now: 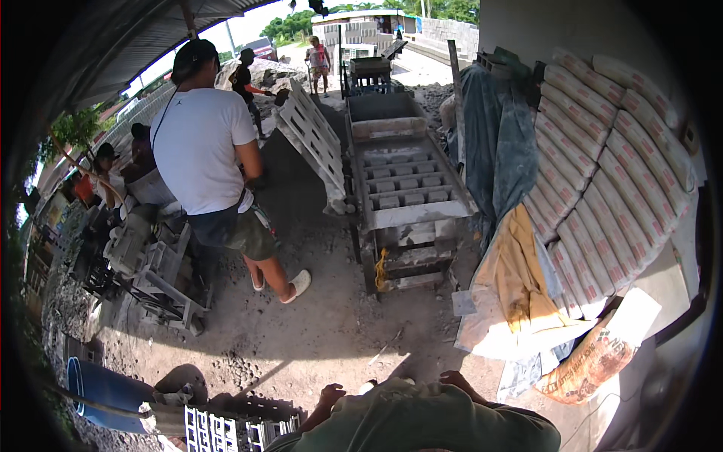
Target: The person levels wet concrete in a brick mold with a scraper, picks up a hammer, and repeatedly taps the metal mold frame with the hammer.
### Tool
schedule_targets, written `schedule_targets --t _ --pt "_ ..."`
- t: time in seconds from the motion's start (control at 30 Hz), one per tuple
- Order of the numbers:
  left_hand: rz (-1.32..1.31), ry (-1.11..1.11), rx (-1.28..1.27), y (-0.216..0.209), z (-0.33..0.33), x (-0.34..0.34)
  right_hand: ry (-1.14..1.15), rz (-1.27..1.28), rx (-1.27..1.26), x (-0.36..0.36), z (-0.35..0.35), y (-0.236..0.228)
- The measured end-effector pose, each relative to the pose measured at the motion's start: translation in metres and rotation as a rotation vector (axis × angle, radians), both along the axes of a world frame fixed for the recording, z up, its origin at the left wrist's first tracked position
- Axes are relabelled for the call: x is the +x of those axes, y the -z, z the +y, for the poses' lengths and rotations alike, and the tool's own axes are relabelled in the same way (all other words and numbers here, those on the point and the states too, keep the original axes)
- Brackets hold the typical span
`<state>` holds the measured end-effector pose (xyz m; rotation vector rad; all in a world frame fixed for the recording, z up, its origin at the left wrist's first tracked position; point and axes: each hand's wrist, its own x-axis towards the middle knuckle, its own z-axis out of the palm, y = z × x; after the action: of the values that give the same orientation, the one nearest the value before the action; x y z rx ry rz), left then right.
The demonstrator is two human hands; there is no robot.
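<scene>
Near the lower edge, my left hand (pixel 331 394) sits beside my green shirt (pixel 422 414), fingers loosely bent and slightly apart, with nothing seen in it. On the other side of the shirt, my right hand (pixel 456 378) looks much the same, small and partly cut off by the cloth. Neither hand touches the equipment. Ahead stands a long grey metal machine (pixel 410 216) bearing a mold (pixel 407 181) with rows of grey block shapes. A yellow cord (pixel 381 270) hangs at its front. A slotted pale metal frame (pixel 310 137) leans against its left side.
A person in a white shirt (pixel 199 143) stands left of the machine; other people are farther back. Cement bags (pixel 595 188) are stacked right, beside a dark tarp (pixel 493 143) and a brown sheet (pixel 520 264). A blue drum (pixel 105 395) and metal molds (pixel 218 429) lie lower left.
</scene>
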<state>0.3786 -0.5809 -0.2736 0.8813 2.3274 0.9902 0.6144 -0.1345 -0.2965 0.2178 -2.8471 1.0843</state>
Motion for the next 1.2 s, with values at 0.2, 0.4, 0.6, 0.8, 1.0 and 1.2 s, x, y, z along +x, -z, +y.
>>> schedule_targets --t 0.2,0.4,0.6,0.8,1.0,1.2 --pt "-0.281 -0.276 -0.137 -0.02 0.008 0.004 0.656 -0.735 -0.653 -0.037 -0.02 -0.042" --pt "-0.275 -0.286 -0.126 -0.025 0.013 0.004 0.648 -0.714 -0.899 -0.034 -0.017 -0.041" --pt "-0.288 -0.286 -0.044 -0.031 0.007 0.016 0.268 -0.463 -0.413 -0.018 -0.003 0.012" --pt "-0.42 -0.375 -0.236 -0.044 0.017 0.015 0.215 -0.468 -0.372 -0.016 0.006 0.024" --pt "-0.325 -0.383 -0.286 -0.044 0.025 0.019 0.4 -0.721 -0.983 -0.023 0.025 0.039" --pt "-0.336 -0.436 -0.358 -0.068 0.032 0.026 0.106 -0.606 -0.524 -0.019 0.041 0.072"
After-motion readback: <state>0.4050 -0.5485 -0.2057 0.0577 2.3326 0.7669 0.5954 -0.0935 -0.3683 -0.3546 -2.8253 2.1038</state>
